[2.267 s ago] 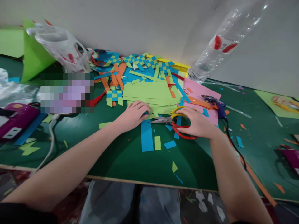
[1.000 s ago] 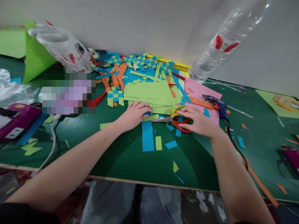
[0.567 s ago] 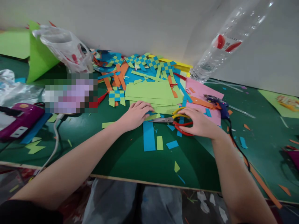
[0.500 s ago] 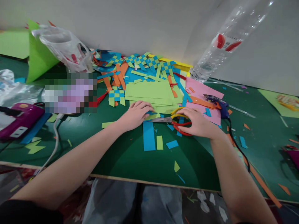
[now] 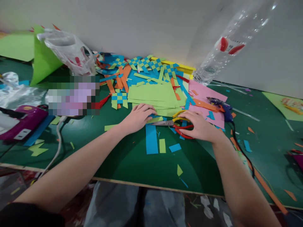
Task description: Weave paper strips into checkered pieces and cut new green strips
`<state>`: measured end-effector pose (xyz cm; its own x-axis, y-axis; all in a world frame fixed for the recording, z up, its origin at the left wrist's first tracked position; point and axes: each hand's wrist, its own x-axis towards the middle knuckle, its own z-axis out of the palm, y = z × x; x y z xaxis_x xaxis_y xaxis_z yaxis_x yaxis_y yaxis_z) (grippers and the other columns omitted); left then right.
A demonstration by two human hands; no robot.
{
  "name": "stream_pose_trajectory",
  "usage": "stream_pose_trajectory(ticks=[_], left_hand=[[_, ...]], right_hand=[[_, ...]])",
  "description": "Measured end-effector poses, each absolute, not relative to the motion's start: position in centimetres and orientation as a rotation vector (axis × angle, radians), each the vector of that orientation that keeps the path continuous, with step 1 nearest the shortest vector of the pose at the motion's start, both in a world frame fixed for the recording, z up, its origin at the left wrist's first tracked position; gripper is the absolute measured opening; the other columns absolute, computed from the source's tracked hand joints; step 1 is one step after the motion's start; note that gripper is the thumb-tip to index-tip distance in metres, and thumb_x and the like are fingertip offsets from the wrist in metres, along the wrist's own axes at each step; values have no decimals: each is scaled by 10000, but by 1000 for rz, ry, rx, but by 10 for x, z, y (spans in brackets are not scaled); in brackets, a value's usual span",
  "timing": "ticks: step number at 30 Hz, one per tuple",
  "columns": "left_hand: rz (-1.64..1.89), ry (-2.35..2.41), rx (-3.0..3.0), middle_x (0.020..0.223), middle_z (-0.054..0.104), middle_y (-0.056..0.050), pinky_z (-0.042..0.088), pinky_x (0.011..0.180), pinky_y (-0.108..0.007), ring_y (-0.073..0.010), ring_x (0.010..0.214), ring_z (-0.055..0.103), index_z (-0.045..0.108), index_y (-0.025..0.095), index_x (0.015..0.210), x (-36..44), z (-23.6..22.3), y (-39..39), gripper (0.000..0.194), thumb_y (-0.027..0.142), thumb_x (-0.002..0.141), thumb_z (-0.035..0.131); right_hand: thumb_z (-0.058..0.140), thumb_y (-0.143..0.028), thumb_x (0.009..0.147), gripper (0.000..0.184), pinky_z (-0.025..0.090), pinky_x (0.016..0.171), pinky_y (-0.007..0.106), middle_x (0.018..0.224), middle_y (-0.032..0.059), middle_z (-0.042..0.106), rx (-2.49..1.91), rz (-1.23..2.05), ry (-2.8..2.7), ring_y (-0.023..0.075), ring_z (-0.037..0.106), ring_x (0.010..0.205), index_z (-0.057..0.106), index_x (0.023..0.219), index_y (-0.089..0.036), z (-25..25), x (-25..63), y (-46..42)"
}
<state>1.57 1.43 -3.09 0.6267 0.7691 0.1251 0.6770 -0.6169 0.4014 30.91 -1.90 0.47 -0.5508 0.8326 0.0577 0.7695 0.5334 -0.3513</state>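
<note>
My right hand (image 5: pixel 201 124) is wrapped round a pair of scissors (image 5: pixel 167 123), fingers through the yellow and red handles. The blades point left and lie almost together, their tips near the fingers of my left hand (image 5: pixel 138 118). That hand is closed and low over the table, its fingertips on a light green paper strip (image 5: pixel 155 119) beside the blades; its fingers partly hide the strip. Just below the blades lies a wide blue paper strip (image 5: pixel 151 140), with a small green piece (image 5: pixel 162 146) to its right. A stack of light green paper sheets (image 5: pixel 151 93) sits just beyond both hands.
Woven blue-green paper pieces (image 5: pixel 143 64) and orange strips pile up by the wall. At right are pink paper (image 5: pixel 208 90), a glue gun (image 5: pixel 224 110) with a black cord, and a tall plastic bottle (image 5: pixel 222 47). A purple power strip (image 5: pixel 22 123) and a bagged cup (image 5: pixel 68 52) stand left.
The view has shifted slightly, so things appear a little further right and down. Both hands and the scissors stay in nearly the same place on the table.
</note>
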Motion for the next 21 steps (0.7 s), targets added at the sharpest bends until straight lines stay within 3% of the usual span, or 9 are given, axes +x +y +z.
stream_pose_trajectory(ticks=[7, 16, 21], left_hand=[[391, 1172, 2540, 1336, 543, -47, 304, 1095, -449, -236, 1290, 405, 577, 227, 1205, 16, -28, 15, 273, 227, 996, 402], [416, 1201, 2523, 1327, 550, -72, 333, 1073, -475, -254, 1282, 405, 582, 197, 1194, 20, -26, 10, 311, 151, 984, 357], [882, 1263, 2194, 1248, 615, -84, 410, 1044, -432, -218, 1218, 505, 573, 181, 1193, 24, -22, 12, 313, 150, 982, 344]], right_hand=[[622, -427, 856, 375, 376, 1064, 538, 1304, 84, 615, -1330, 428, -2597, 326, 536, 1252, 586, 1197, -277, 4, 307, -19], [653, -418, 818, 385, 406, 1056, 511, 1266, 60, 640, -1350, 502, -2554, 307, 569, 1214, 600, 1174, -281, 11, 309, -21], [658, -428, 800, 438, 467, 984, 525, 1258, 107, 626, -1473, 412, -2364, 342, 574, 1183, 572, 1187, -241, 9, 325, -17]])
